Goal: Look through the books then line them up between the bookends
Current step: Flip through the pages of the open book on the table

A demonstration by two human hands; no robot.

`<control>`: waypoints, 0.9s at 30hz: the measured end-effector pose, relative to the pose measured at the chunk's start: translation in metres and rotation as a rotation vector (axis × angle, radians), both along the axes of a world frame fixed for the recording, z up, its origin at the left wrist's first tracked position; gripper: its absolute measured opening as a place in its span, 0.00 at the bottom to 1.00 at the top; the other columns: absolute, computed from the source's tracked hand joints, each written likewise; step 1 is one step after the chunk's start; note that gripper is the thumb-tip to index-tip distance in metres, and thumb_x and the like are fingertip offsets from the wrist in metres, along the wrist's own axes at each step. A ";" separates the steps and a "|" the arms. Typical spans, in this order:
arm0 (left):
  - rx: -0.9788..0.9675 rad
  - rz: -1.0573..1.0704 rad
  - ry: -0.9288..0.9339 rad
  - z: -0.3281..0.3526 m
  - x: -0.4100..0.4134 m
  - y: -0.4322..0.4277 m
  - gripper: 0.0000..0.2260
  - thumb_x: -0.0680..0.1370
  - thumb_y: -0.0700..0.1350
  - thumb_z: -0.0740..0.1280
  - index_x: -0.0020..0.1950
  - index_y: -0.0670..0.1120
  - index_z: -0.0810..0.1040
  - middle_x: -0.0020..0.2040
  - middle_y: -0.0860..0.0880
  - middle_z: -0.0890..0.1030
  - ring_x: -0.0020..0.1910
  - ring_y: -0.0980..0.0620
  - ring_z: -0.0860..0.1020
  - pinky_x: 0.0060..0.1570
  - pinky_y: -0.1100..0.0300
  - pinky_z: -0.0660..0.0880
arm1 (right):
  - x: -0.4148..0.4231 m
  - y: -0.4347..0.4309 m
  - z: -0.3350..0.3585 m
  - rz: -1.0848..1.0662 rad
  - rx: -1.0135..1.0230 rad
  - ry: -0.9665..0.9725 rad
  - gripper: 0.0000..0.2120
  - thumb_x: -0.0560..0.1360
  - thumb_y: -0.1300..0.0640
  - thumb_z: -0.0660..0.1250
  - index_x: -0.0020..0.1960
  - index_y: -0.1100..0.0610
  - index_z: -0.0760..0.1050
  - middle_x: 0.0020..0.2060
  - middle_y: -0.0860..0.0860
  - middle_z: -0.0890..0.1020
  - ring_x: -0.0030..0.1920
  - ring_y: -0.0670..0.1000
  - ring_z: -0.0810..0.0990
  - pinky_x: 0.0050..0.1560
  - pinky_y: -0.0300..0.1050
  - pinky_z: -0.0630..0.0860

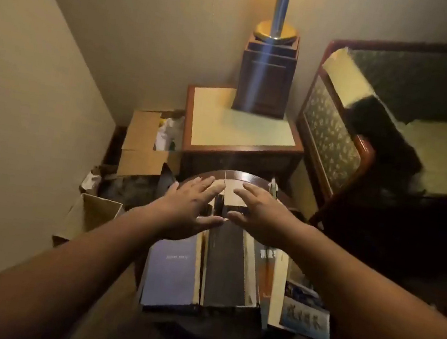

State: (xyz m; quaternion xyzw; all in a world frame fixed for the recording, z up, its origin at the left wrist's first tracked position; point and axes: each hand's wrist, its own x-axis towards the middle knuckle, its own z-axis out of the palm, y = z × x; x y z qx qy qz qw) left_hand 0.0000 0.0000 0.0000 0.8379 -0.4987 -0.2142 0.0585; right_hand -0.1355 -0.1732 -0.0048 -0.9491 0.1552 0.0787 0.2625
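Several books lie side by side on a small round dark table (255,179). A purple book (170,274) is on the left, a black book (227,267) in the middle, and an orange-spined book (266,273) to its right. A blue-covered book (306,317) lies at the right edge. My left hand (191,205) and my right hand (259,211) reach over the far ends of the books with fingers spread and straight. Between their fingertips sits a light brown upright piece (232,193); I cannot tell whether it is a bookend. Whether the palms touch the books is hidden.
A wooden side table (238,139) with a lamp base (267,75) stands behind. An upholstered armchair (333,133) is at the right. Open cardboard boxes (139,146) and clutter fill the floor at the left, beside the wall.
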 end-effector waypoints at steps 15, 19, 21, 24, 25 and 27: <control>-0.001 -0.088 -0.019 -0.200 -0.069 0.009 0.34 0.79 0.63 0.57 0.79 0.60 0.41 0.80 0.53 0.41 0.79 0.48 0.44 0.76 0.42 0.49 | -0.052 0.013 -0.189 0.079 -0.287 0.035 0.30 0.82 0.40 0.57 0.80 0.46 0.53 0.81 0.52 0.42 0.80 0.56 0.37 0.77 0.57 0.44; -0.051 -0.050 -0.083 -0.209 -0.084 0.015 0.32 0.80 0.62 0.56 0.80 0.58 0.45 0.81 0.51 0.44 0.79 0.46 0.49 0.76 0.45 0.52 | -0.056 0.013 -0.198 0.088 -0.347 -0.002 0.29 0.82 0.38 0.56 0.80 0.45 0.54 0.82 0.52 0.44 0.80 0.57 0.40 0.77 0.59 0.48; -0.080 -0.007 -0.093 -0.210 -0.099 0.024 0.31 0.81 0.61 0.56 0.80 0.56 0.47 0.81 0.50 0.46 0.79 0.45 0.51 0.75 0.46 0.55 | -0.059 0.017 -0.196 0.059 -0.344 -0.022 0.29 0.81 0.39 0.58 0.79 0.46 0.57 0.82 0.53 0.46 0.81 0.59 0.44 0.77 0.59 0.52; -0.127 0.051 -0.071 -0.210 -0.131 0.037 0.30 0.81 0.58 0.58 0.80 0.55 0.50 0.81 0.49 0.48 0.79 0.45 0.52 0.74 0.48 0.55 | -0.067 0.030 -0.191 -0.041 -0.243 -0.065 0.31 0.81 0.43 0.62 0.80 0.49 0.57 0.82 0.51 0.46 0.80 0.59 0.51 0.75 0.58 0.61; -0.129 0.061 -0.061 -0.208 -0.140 0.040 0.30 0.81 0.58 0.59 0.80 0.54 0.50 0.81 0.49 0.48 0.79 0.45 0.52 0.74 0.49 0.55 | -0.069 0.034 -0.190 -0.084 -0.196 -0.089 0.33 0.81 0.45 0.63 0.81 0.50 0.53 0.82 0.50 0.45 0.80 0.59 0.53 0.74 0.57 0.62; -0.128 0.075 -0.031 -0.205 -0.151 0.042 0.30 0.81 0.56 0.60 0.80 0.53 0.50 0.81 0.48 0.49 0.78 0.45 0.52 0.74 0.49 0.56 | -0.073 0.043 -0.191 -0.179 -0.095 -0.150 0.40 0.80 0.48 0.66 0.82 0.52 0.46 0.82 0.52 0.46 0.79 0.60 0.55 0.74 0.57 0.63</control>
